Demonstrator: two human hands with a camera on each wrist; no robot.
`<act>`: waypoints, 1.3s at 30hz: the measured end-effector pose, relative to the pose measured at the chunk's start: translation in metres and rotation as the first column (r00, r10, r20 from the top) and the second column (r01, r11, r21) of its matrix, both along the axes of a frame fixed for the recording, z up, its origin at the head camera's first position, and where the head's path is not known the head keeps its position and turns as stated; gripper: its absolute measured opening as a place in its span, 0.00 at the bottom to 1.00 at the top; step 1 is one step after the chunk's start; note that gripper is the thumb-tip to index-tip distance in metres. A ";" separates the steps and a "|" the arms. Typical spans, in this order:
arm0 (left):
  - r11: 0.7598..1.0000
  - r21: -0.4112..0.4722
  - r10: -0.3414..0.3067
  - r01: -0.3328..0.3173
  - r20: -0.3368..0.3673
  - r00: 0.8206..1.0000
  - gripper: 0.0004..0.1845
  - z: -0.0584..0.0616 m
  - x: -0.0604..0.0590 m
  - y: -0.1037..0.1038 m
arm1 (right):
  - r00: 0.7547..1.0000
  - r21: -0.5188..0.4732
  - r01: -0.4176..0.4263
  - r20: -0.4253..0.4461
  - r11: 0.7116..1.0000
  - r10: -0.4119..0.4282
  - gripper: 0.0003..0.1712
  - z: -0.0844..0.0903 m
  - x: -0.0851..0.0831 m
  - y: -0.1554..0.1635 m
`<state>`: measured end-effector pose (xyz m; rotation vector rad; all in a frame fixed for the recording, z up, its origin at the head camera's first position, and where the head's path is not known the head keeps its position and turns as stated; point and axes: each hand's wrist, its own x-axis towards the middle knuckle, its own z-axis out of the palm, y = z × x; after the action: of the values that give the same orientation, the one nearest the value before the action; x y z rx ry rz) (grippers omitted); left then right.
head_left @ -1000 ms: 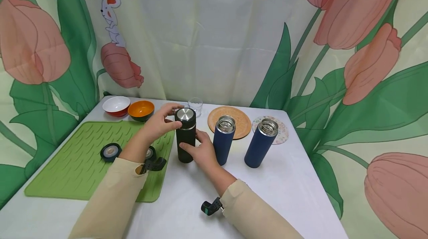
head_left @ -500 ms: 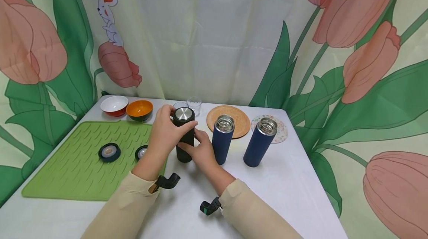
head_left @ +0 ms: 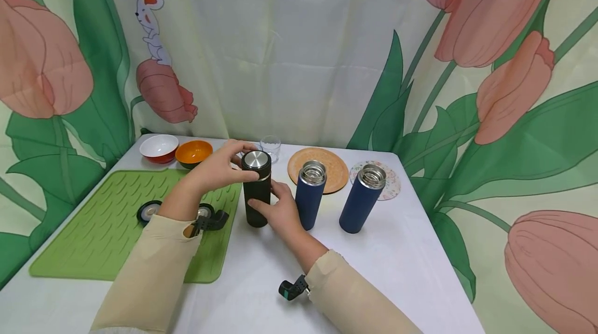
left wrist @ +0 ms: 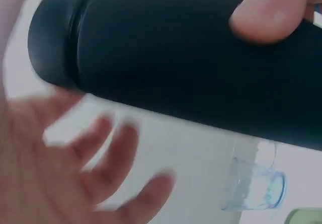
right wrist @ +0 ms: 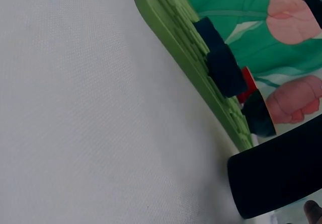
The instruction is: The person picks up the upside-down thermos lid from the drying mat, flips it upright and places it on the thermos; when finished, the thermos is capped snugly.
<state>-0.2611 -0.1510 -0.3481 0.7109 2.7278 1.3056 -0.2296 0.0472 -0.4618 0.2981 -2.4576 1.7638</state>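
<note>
A black vacuum flask (head_left: 252, 201) with a steel-topped lid (head_left: 256, 159) stands upright on the white table. My right hand (head_left: 284, 213) grips its body, thumb in front and fingers behind. At the lid is my left hand (head_left: 212, 170), thumb at the front and fingers reaching behind. In the left wrist view the fingers (left wrist: 115, 158) are spread loosely and blurred beside the lid, not wrapped round it. Two lidless navy flasks, a nearer one (head_left: 310, 196) and a farther right one (head_left: 362, 204), stand to the right, their steel mouths showing.
A green mat (head_left: 93, 235) at the left bears two dark lids, one (head_left: 149, 211) partly behind the left forearm. Behind are a white-and-red bowl (head_left: 159, 148), an orange bowl (head_left: 193, 153), clear glasses (head_left: 271, 148), a round wooden board (head_left: 336, 178) and a floral mat (head_left: 392, 186).
My left hand turned inward round the lid, then swung back left with its fingers loosened. The right hand keeps its hold low on the black flask, which stays in place.
</note>
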 end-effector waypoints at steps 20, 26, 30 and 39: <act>0.969 0.117 0.227 -0.216 -0.095 0.969 0.33 -0.006 0.013 0.015 | 1.000 0.018 0.019 -0.007 1.000 -0.019 0.31 0.002 0.000 -0.002; 0.990 0.121 0.079 -0.075 -0.033 0.996 0.34 -0.010 0.001 0.002 | 0.999 0.030 0.025 0.023 0.999 -0.026 0.34 0.002 0.002 -0.001; 0.959 0.007 0.277 -0.285 -0.252 0.927 0.43 -0.014 0.017 0.022 | 0.999 0.046 0.024 0.027 0.999 -0.025 0.35 0.003 0.004 -0.001; 0.848 0.040 0.499 -0.529 -0.399 0.769 0.44 -0.015 0.031 0.052 | 0.998 0.047 0.057 0.017 0.997 -0.058 0.35 0.004 0.003 -0.002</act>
<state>-0.2301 -0.0992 -0.3630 0.2257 3.4647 1.2247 -0.2264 0.0448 -0.4576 0.2135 -2.4971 1.6963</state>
